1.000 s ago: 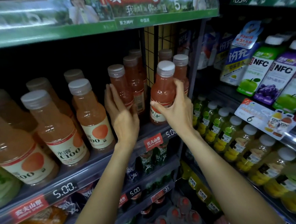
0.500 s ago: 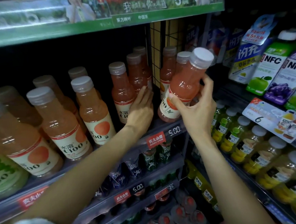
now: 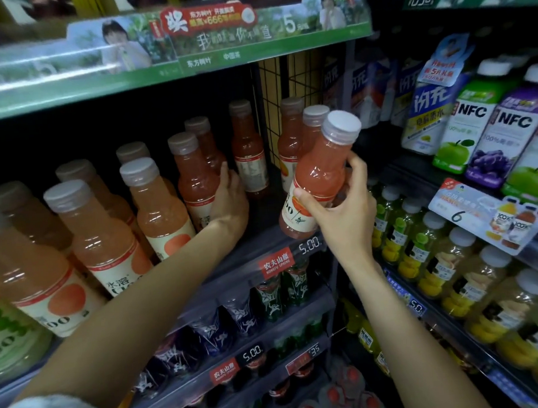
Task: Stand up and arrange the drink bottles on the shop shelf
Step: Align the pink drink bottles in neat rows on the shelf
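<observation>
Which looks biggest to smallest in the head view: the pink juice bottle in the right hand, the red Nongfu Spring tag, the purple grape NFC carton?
1. Purple grape NFC carton and pink juice bottle in the right hand: look alike, nearness makes it unsure.
2. Red Nongfu Spring tag, smallest.

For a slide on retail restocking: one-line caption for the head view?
Right hand holds a tilted pink drink bottle off the shelf; left hand grips a standing bottle.

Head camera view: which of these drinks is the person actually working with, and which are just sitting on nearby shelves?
In use: pink juice bottle held tilted in right hand; pink juice bottle row touched by left hand.
Just there: NFC juice cartons; yellow-green bottles; orange juice bottles.
</observation>
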A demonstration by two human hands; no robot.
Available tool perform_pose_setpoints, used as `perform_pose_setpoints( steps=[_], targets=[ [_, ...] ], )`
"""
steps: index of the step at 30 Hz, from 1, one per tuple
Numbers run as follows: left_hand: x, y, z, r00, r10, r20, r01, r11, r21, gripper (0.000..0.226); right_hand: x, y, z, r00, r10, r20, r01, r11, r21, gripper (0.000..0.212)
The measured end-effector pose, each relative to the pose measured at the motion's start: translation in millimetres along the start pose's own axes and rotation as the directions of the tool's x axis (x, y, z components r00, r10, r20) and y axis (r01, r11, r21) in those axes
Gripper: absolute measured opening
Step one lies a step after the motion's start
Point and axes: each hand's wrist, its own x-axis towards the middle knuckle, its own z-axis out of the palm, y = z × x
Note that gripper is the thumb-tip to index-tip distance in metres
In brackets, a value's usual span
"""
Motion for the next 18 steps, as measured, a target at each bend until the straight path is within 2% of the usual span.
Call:
perform_pose_setpoints(
  steps=[2, 3, 4, 5, 6, 7, 8, 9, 10, 11, 13, 16, 18],
  targets=[
    [2.0, -1.7, 1.8, 0.999, -0.032, -0.02, 0.03, 0.994, -0.109, 0.062, -0.1, 1.3, -3.1, 1.0, 0.009, -0.001, -0.009, 1.0, 0.001, 0.074],
    [2.6, -1.5, 1.4, 0.996, -0.069, -0.061, 0.051, 0.967, -0.249, 0.063, -0.1, 2.4, -4.8, 1.0, 0.01, -0.004, -0.01, 1.0, -0.004, 0.074],
    [3.2, -0.5, -0.3, 0.984, -0.131, -0.118, 0.064, 0.89, -0.451, 0.064, -0.2, 3.5, -6.5, 1.0, 0.011, -0.008, -0.011, 1.0, -0.01, 0.074],
    [4.1, 1.8, -2.4, 0.96, -0.227, -0.162, 0.063, 0.743, -0.667, 0.066, -0.3, 4.5, -7.9, 1.0, 0.014, -0.008, -0.014, 1.0, -0.015, 0.074],
    [4.4, 4.1, -6.1, 0.928, -0.339, -0.155, 0.05, 0.527, -0.848, 0.069, -0.4, 5.5, -9.4, 1.0, 0.018, -0.009, -0.018, 1.0, -0.018, 0.074],
    [5.1, 6.7, -10.4, 0.896, -0.435, -0.091, 0.036, 0.276, -0.96, 0.074, -0.3, 6.4, -10.8, 1.0, 0.022, -0.01, -0.023, 1.0, -0.02, 0.074],
    [6.8, 9.5, -14.9, 0.867, -0.498, 0.006, 0.027, 0.035, -0.999, 0.079, 0.1, 7.1, -11.9, 1.0, 0.025, -0.014, -0.025, 0.999, -0.02, 0.074],
    [10.7, 15.0, -16.8, 0.841, -0.531, 0.1, 0.014, -0.164, -0.986, 0.084, 0.1, 7.6, -13.0, 1.0, 0.025, -0.014, -0.025, 1.0, -0.019, 0.074],
    [15.3, 19.8, -17.5, 0.819, -0.548, 0.17, -0.003, -0.301, -0.954, 0.087, 0.4, 7.9, -13.8, 1.0, 0.022, -0.015, -0.022, 1.0, -0.018, 0.074],
    [21.4, 24.1, -16.6, 0.801, -0.56, 0.215, -0.017, -0.379, -0.925, 0.089, 1.0, 8.1, -14.0, 1.0, 0.019, -0.018, -0.019, 1.0, -0.02, 0.074],
    [32.7, 31.0, -13.7, 0.773, -0.581, 0.254, -0.04, -0.445, -0.895, 0.093, 2.1, 9.3, -14.7, 1.0, 0.016, -0.016, -0.016, 0.999, -0.031, 0.074],
    [47.5, 35.4, -11.7, 0.754, -0.605, 0.254, -0.111, -0.498, -0.86, 0.097, 3.0, 10.1, -15.3, 1.0, 0.026, -0.008, -0.026, 0.999, -0.028, 0.075],
    [57.5, 34.5, -9.6, 0.742, -0.629, 0.233, -0.148, -0.493, -0.858, 0.096, 4.6, 10.5, -16.1, 1.0, 0.026, -0.014, -0.027, 0.999, -0.032, 0.076]
  ],
)
